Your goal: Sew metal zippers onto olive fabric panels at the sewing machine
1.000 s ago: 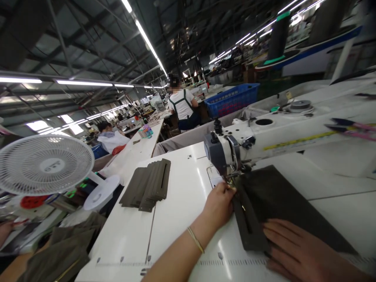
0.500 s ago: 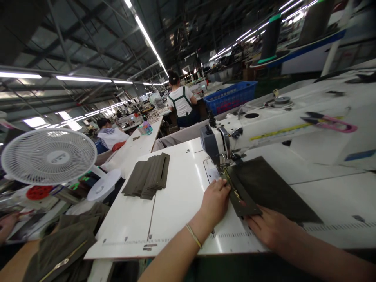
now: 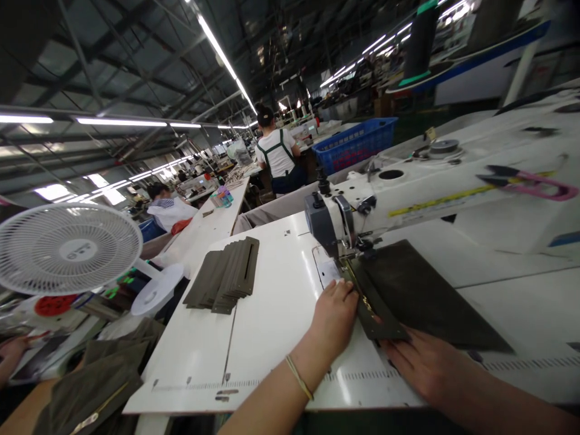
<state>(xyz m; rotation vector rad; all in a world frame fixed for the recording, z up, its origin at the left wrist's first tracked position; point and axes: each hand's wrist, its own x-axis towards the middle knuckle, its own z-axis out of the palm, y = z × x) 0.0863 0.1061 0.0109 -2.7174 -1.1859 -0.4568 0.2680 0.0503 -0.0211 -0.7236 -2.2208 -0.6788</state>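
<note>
Fingertips of the bare left hand (image 3: 333, 311), with a thin yellowish band at its wrist, are pressed on the left edge of a dark olive slotted strip (image 3: 378, 331); whether a pinch is made there cannot be told. At the strip's near end, its corner is met by the bare right hand (image 3: 421, 362), some fingers apparently tucked beneath; a firm closure cannot be confirmed.

The strip is laid lengthwise toward the needle area of a white and grey sewing machine (image 3: 319, 217), with a gold-toned metal zip (image 3: 365, 300) showing in its slot and a broad dark olive fabric panel (image 3: 426, 293) spread just to its right. By judgement, strip, zip and panel have been brought together and the work on them is partway: the far end is at the machine, and nothing has been taken away from it. Left over, apparently unused, is a fanned stack of dark olive slotted strips (image 3: 222, 275) on the glossy white tabletop (image 3: 272, 350).

Counted: one strip, one zip and one panel at the machine; one stack, its overlapping pieces too many to be numbered surely; one pair of pink-handled scissors (image 3: 550, 186); one yellow measuring tape (image 3: 435, 200); one white round fan (image 3: 75, 248).
</note>
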